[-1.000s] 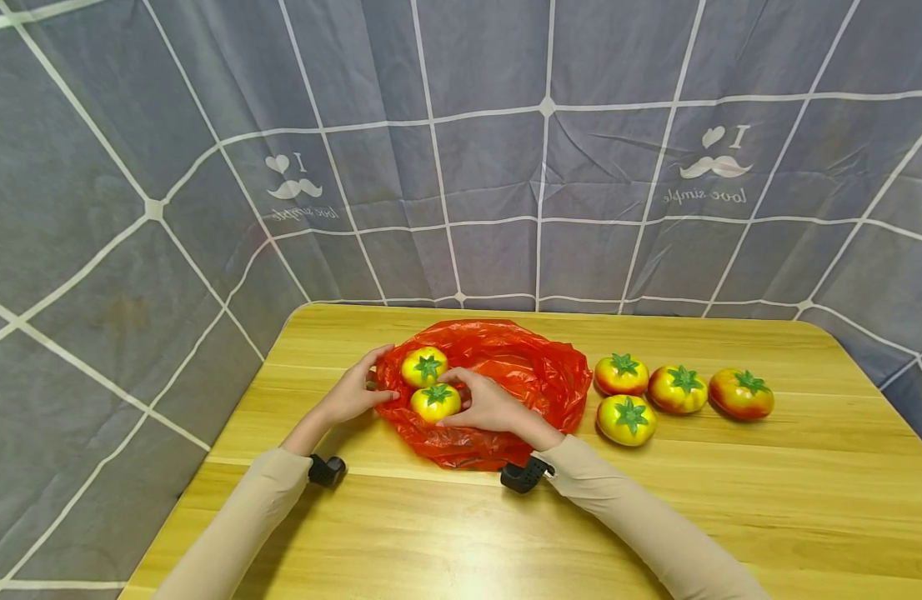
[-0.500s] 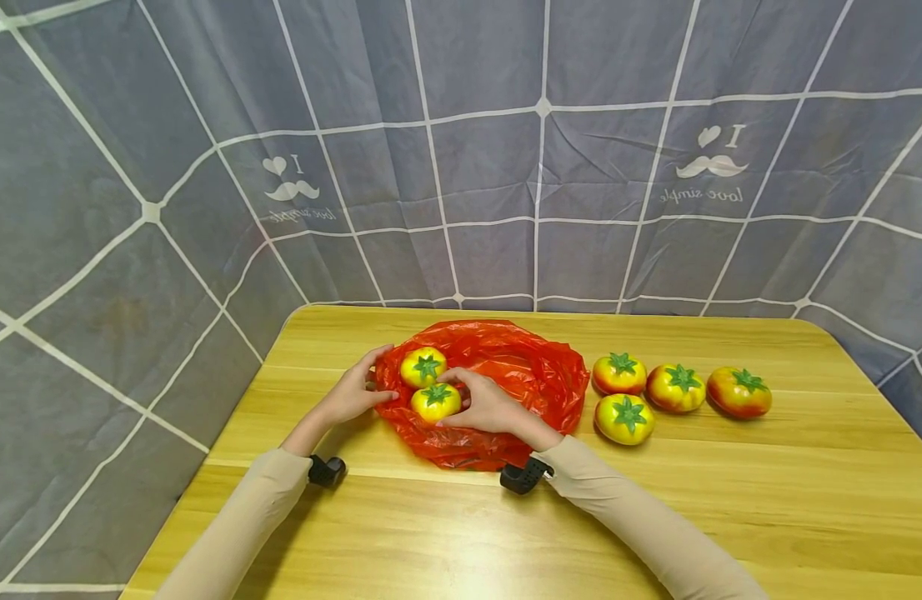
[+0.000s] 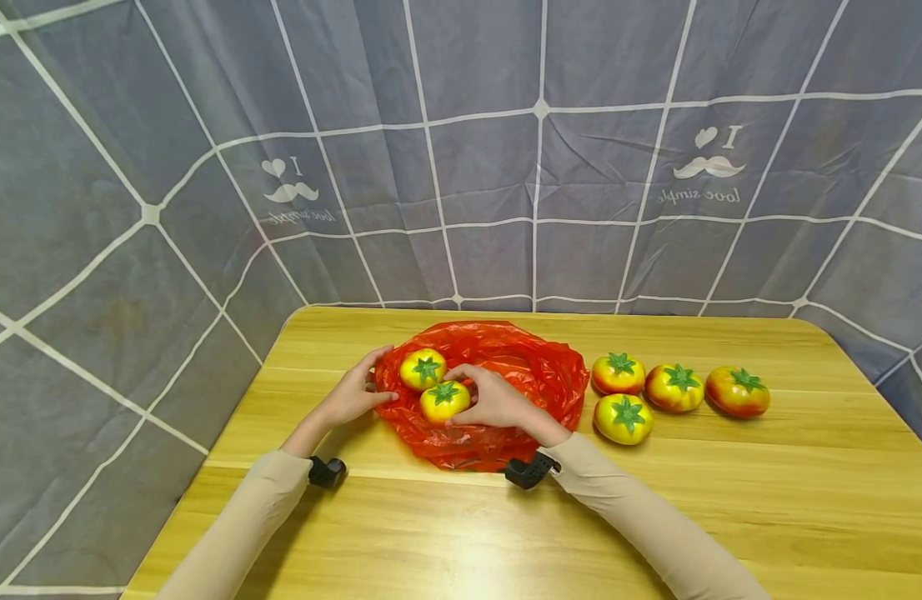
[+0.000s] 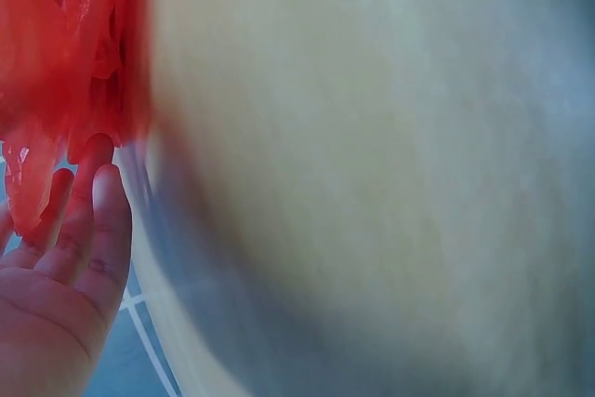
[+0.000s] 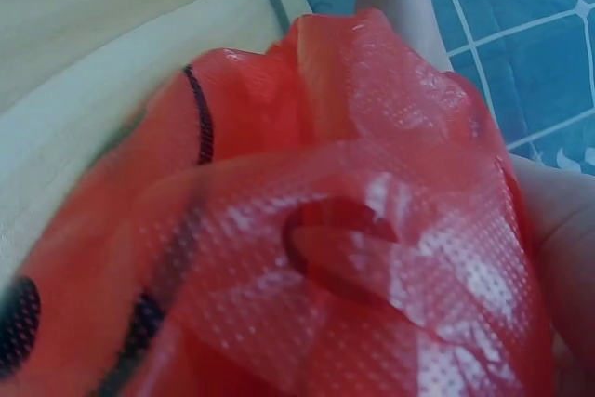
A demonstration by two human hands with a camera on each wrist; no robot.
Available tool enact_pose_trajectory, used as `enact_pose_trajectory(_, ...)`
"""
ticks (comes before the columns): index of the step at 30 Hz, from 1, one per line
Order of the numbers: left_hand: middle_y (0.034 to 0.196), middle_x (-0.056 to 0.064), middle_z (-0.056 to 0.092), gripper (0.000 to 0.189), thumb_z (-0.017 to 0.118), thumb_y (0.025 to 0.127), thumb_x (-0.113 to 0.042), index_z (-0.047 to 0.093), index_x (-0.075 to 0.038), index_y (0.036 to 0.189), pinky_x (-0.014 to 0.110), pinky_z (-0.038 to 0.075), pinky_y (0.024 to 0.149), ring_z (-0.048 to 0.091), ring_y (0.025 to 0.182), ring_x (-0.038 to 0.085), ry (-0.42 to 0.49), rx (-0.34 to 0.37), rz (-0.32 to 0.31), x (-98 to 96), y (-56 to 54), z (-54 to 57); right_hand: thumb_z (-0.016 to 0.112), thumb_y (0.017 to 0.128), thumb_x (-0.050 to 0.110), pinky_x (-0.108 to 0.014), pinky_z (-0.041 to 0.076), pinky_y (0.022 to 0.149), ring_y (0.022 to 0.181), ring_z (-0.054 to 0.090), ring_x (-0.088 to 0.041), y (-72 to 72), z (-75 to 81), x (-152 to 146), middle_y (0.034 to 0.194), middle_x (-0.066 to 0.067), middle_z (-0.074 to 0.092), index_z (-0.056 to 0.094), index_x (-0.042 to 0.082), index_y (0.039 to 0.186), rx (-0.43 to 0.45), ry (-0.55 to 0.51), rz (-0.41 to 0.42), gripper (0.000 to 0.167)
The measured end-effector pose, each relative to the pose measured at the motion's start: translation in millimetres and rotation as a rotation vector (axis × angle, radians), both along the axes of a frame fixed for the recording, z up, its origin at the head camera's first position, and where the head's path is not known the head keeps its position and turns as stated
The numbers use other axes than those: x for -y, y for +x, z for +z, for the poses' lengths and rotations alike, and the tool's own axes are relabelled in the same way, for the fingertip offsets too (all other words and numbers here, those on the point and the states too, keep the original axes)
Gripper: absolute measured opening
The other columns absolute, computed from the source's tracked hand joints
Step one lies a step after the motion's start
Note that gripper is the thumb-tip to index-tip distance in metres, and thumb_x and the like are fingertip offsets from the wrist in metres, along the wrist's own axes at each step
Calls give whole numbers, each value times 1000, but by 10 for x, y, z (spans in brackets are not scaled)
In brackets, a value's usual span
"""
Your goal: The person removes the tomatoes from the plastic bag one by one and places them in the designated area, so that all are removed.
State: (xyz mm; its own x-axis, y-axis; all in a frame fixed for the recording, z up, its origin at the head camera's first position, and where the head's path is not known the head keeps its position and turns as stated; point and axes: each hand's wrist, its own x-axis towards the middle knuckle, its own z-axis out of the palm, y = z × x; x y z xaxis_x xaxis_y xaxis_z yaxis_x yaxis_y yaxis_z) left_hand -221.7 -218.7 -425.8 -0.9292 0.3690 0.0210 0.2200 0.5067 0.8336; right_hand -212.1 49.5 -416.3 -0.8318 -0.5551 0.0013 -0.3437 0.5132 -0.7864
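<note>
A crumpled red plastic bag (image 3: 506, 354) stands with its mouth wide on the wooden table. Two yellow tomatoes with green star-shaped tops show at its left side. My right hand (image 3: 498, 400) grips the nearer tomato (image 3: 442, 406) between thumb and fingers. Just behind it is the other tomato (image 3: 422, 367). My left hand (image 3: 352, 392) rests at the bag's left rim, thumb and fingers spread apart. In the left wrist view, its fingers (image 4: 110, 220) lie nearly straight against the hanging bag (image 4: 79, 34). Bag film (image 5: 372, 230) hides the held tomato in the right wrist view.
Right of the bag sit several red-and-yellow tomatoes: a left tomato (image 3: 618, 372), a front tomato (image 3: 622, 421), a middle tomato (image 3: 674, 389) and a far-right tomato (image 3: 739, 393). A grey gridded curtain (image 3: 491, 167) hangs behind and left of the table (image 3: 431, 533).
My right hand has shifted slightly to the right, and the gripped tomato has come along with it. The left hand stays at the bag's rim.
</note>
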Motion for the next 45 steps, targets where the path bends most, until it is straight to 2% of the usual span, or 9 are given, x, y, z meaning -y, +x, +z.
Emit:
enact_pose_trajectory(8, 139, 31, 43, 76, 66, 86, 2, 23, 2, 148, 43, 57, 87, 60, 108, 42, 8, -8, 7, 4, -12, -9, 84, 72, 20, -23, 53, 76, 90, 58, -16, -10, 1, -80, 123, -10, 60, 57, 11, 123, -10, 0, -16, 59)
enact_pose_trajectory(20, 143, 29, 40, 76, 67, 85, 3, 24, 2, 148, 43, 57, 87, 61, 107, 41, -1, -17, 1, -8, -8, 6, 83, 72, 21, -29, 54, 81, 98, 59, -20, 2, 49, -163, 124, -11, 59, 54, 7, 126, -2, -18, -55, 64)
enact_pose_trajectory(33, 141, 29, 42, 77, 67, 85, 3, 24, 2, 148, 44, 57, 87, 61, 105, 40, -19, -17, 10, -19, -9, 2, 85, 69, 24, -25, 50, 73, 85, 56, -17, 35, 59, -233, 116, -7, 60, 57, 16, 121, -19, -21, -143, 60)
enact_pose_trajectory(45, 143, 30, 40, 77, 66, 85, 4, 24, 2, 148, 44, 56, 88, 59, 109, 43, -11, -18, 12, -15, -9, -13, 85, 68, 25, -27, 52, 78, 90, 58, -18, 70, 95, -309, 113, -5, 61, 56, 17, 121, -45, -30, -181, 61)
